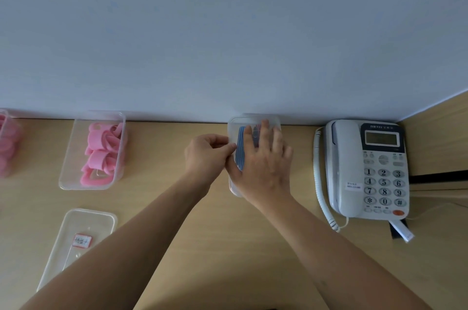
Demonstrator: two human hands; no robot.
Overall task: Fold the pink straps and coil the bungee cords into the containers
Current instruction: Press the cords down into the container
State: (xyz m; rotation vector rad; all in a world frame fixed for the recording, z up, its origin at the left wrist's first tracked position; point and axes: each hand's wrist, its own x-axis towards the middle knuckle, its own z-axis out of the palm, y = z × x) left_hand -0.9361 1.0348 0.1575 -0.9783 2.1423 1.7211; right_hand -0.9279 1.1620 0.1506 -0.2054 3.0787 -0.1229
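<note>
A clear container (234,127) holding blue and red bungee cords (241,140) stands against the wall, with a clear lid on top. My right hand (263,160) lies flat on that lid, fingers spread. My left hand (206,154) pinches the lid's left edge with closed fingers. Further left, an open clear container (68,173) holds folded pink straps (103,152). Another container with pink straps (7,142) is cut off at the left edge.
A loose clear lid (83,223) with a red-framed label lies at the front left, partly under my left forearm. A white desk phone (367,170) with a coiled cord sits to the right. The wall runs along the back of the wooden desk (164,195).
</note>
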